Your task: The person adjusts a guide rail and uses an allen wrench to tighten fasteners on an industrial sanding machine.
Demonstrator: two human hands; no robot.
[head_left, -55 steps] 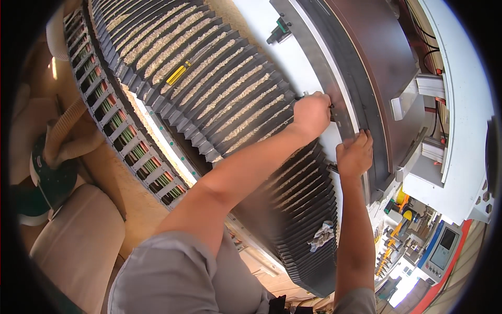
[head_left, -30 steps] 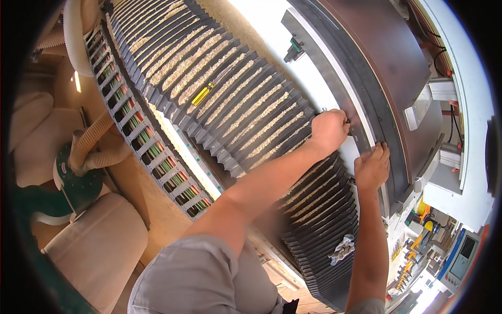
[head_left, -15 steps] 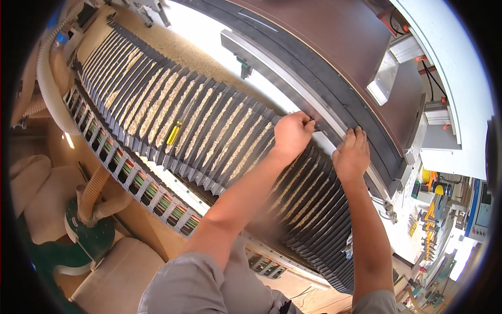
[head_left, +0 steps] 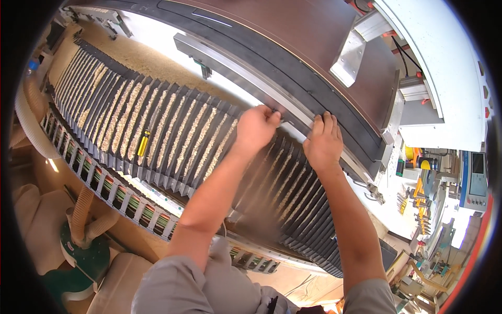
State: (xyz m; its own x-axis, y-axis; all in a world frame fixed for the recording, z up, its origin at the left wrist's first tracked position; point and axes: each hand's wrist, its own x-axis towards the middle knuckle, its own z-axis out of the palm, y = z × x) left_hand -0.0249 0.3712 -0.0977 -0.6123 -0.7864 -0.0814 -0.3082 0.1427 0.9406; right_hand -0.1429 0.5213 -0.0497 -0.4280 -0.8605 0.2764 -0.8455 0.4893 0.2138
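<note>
A long metal rail runs along the dark edge of a machine bed. My left hand is closed at the rail's near side, its fingertips pinched together against it. What sits between those fingertips is too small to make out. A short way to the right, my right hand lies against the same rail, with its fingers bent over the top. Below both arms stretches a black pleated bellows, its folds packed with wood chips. A yellow-handled screwdriver rests in the folds, left of my left forearm.
A cable chain with coloured wires curves along the bellows' near side. Ribbed hoses and a green dust extractor stand at lower left. Beyond the rail lies a brown panel. Orange clamps and a control panel are at right.
The whole view has shifted, so the machine and bellows appear farther left. Both hands stay at the rail, with little change in their grip.
</note>
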